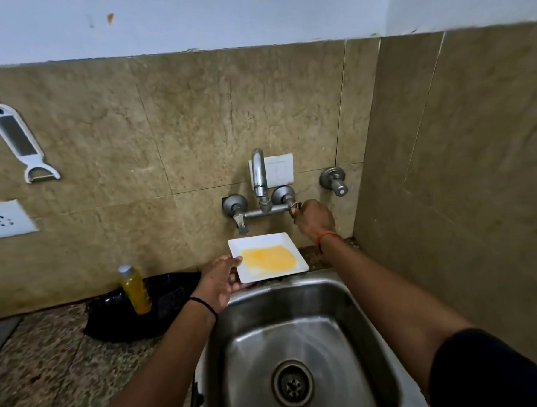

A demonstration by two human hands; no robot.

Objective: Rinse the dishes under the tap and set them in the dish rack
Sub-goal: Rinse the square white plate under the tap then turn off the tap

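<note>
Left hand (221, 282) is gripping the white square plate (264, 244) w/ yellow smear by its left edge, holding it mid-frame over the sink (302, 341) back rim, below the tap (259, 175). Right hand (314, 219) is curling fingers round the right tap handle (295, 207), center-right.

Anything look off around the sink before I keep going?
Only the square white plate: a yellow smear covers its middle, so it is unrinsed, and no water runs from the tap. The left hand holds it at the sink's back rim.
</note>
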